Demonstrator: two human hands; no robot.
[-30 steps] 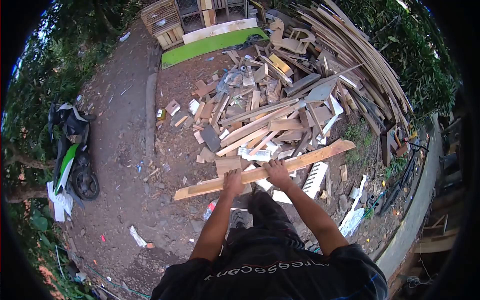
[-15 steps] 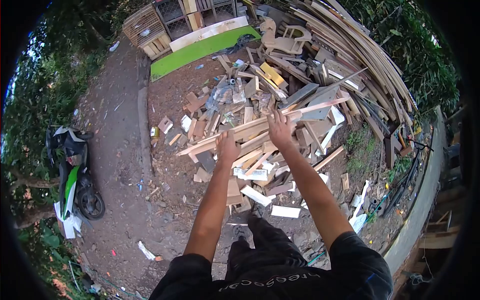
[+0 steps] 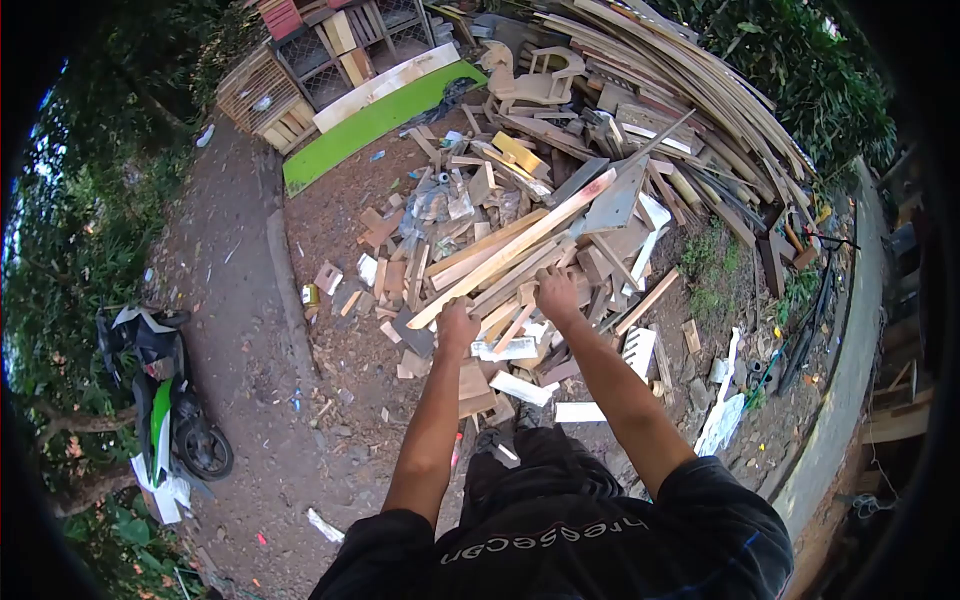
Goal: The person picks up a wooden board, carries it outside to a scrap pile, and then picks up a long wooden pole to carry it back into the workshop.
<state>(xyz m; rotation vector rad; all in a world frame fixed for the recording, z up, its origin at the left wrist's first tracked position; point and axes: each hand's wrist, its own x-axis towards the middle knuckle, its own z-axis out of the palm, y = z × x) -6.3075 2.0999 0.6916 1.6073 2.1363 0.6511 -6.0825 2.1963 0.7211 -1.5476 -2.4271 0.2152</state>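
A long pale plank with a reddish far end lies slanted across the heap of scrap wood. My left hand is closed just below the near end of this plank, beside a brown board. Its fingers are mostly hidden, so what they grip cannot be made out. My right hand is curled at the near side of the brown board, by a short wood block. Whatever lies under its fingers is hidden as well.
Long stacked boards curve along the back right. A wooden rocking horse stands behind the heap, near a green panel and a wire-front hutch. At left is a parked motorcycle. A low concrete wall runs along the right.
The long reddish-ended plank has swung to a steeper slant and now lies beyond my hands. Both hands have come lower, toward my body. The view has shifted slightly.
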